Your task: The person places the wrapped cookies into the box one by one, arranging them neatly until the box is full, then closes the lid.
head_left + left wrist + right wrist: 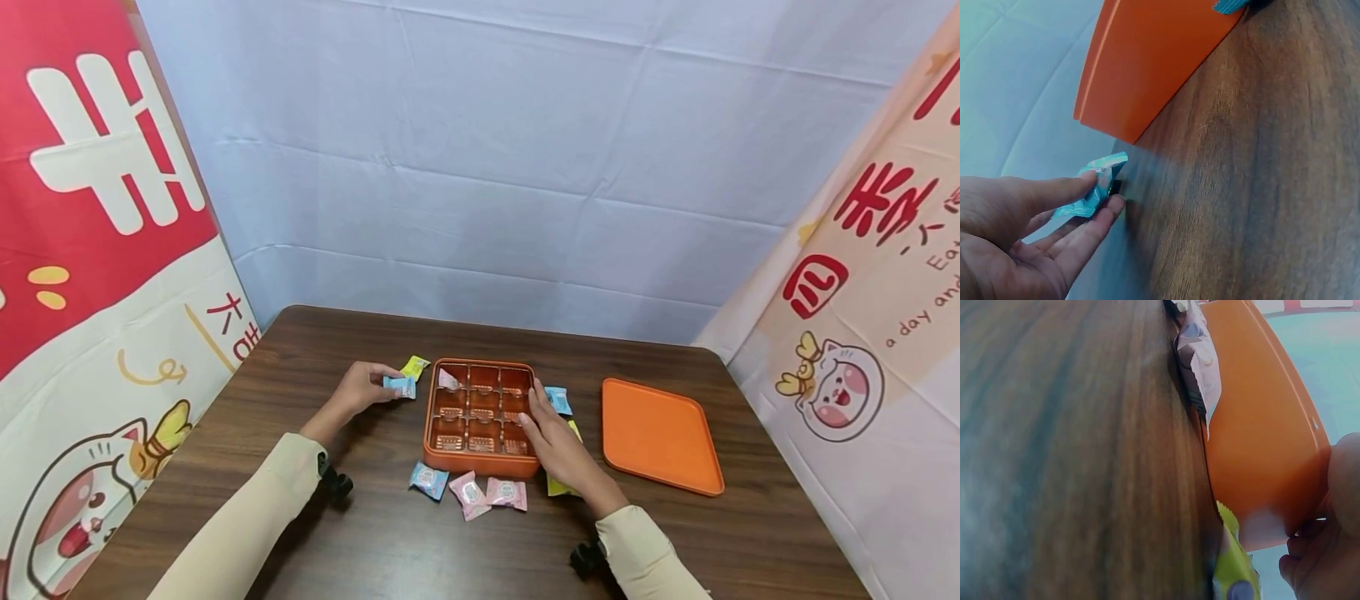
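Your left hand [358,390] pinches a blue candy [400,387] between thumb and fingertips, just left of the tray [481,465] in the middle of the head view; the left wrist view shows the same pinch [1091,190] plainly, with the wrapper clear of the table [300,517]. Your right hand [555,446] rests along the tray's right edge with the fingers laid fairly straight over the rim, steadying it rather than gripping (the right wrist view shows only a thumb against the orange wall, so the exact contact stays unclear).

One pink candy [448,380] already sits in the tray's upper-left cell; the other cells look unfilled. A yellow candy [414,366] lies just beyond the left hand, a second blue one [557,399] and a yellow one [560,486] lie by the right hand, and three more [468,493] wait below the tray. The lid [660,433] lies apart at the right.

By my reading you are early in filling the tray, at the carry of one picked candy. The next move calls for a short travel right, over the tray's wall and down into a free cell, while the right hand keeps the tray from sliding.
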The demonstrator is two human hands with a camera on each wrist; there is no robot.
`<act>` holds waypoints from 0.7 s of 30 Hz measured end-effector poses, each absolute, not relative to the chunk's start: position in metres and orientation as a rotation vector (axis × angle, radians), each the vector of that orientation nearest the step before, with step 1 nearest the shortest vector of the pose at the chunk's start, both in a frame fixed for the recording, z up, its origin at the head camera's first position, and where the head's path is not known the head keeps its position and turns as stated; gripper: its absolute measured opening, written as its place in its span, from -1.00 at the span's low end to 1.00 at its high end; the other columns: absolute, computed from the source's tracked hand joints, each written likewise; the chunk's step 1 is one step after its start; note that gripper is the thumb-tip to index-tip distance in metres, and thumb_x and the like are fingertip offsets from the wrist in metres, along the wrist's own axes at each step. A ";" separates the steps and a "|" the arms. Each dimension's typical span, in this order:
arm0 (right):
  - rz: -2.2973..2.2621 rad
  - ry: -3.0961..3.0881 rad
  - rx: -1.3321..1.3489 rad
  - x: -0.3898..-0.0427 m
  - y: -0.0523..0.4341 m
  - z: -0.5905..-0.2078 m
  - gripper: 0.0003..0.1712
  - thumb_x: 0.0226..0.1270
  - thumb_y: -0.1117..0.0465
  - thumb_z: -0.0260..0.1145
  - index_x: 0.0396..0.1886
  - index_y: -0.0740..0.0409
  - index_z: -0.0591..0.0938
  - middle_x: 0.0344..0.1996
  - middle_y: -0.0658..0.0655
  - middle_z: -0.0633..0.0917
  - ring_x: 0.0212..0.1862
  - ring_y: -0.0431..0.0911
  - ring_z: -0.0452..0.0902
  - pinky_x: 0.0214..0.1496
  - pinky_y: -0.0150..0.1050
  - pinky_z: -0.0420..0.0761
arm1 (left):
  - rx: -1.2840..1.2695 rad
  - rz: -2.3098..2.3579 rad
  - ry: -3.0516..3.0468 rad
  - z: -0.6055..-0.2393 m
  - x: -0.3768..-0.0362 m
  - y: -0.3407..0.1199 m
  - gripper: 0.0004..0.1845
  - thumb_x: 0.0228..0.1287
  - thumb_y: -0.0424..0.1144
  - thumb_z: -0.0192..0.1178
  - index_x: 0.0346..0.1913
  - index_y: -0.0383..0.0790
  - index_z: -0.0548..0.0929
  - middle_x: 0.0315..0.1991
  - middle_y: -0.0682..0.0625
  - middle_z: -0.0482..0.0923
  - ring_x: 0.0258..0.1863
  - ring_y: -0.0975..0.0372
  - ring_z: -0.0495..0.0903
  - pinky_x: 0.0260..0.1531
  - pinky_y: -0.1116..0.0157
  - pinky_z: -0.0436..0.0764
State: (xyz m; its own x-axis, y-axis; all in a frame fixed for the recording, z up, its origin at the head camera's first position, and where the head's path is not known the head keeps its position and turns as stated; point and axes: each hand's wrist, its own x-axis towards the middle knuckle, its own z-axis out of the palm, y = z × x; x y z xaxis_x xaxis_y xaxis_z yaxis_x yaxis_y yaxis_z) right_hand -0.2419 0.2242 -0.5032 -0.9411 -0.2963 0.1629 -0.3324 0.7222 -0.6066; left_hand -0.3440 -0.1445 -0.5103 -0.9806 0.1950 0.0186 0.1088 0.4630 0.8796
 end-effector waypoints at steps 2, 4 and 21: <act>1.025 -2.866 0.520 -0.242 0.224 -0.503 -0.23 0.69 -0.13 -0.12 0.61 0.26 0.04 0.63 0.02 -0.20 0.58 0.11 -0.07 0.52 0.20 0.15 | 0.253 1.610 2.557 -0.510 -0.344 -0.145 -0.69 0.21 -0.40 0.45 0.02 -0.34 0.76 -0.18 -0.17 0.72 -0.32 0.18 0.62 -0.35 0.26 0.67; 1.024 -2.864 0.517 -0.242 0.225 -0.504 -0.24 0.69 -0.13 -0.12 0.61 0.26 0.05 0.63 0.02 -0.20 0.58 0.11 -0.07 0.52 0.20 0.15 | 0.226 1.679 2.473 -0.511 -0.344 -0.145 -0.68 0.23 -0.43 0.42 0.06 -0.40 0.73 -0.16 -0.22 0.73 -0.26 0.14 0.71 -0.24 0.21 0.74; 1.031 -2.855 0.533 -0.242 0.225 -0.503 -0.24 0.70 -0.11 -0.10 0.61 0.29 0.04 0.63 0.07 -0.21 0.58 0.15 -0.07 0.51 0.24 0.15 | 0.036 1.836 2.209 -0.505 -0.344 -0.145 -0.64 0.47 -0.51 0.12 0.27 -0.45 0.59 0.21 -0.38 0.53 -0.05 0.06 0.72 -0.04 0.18 0.72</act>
State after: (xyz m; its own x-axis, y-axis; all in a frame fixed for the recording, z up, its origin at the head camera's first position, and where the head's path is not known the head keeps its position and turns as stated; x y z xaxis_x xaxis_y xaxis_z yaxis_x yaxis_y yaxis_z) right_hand -0.2421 0.2247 -0.5035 -0.9385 -0.3000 0.1709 -0.3400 0.7165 -0.6091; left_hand -0.3439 -0.1453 -0.5050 -0.9638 0.1885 -0.1885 -0.1508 0.1974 0.9687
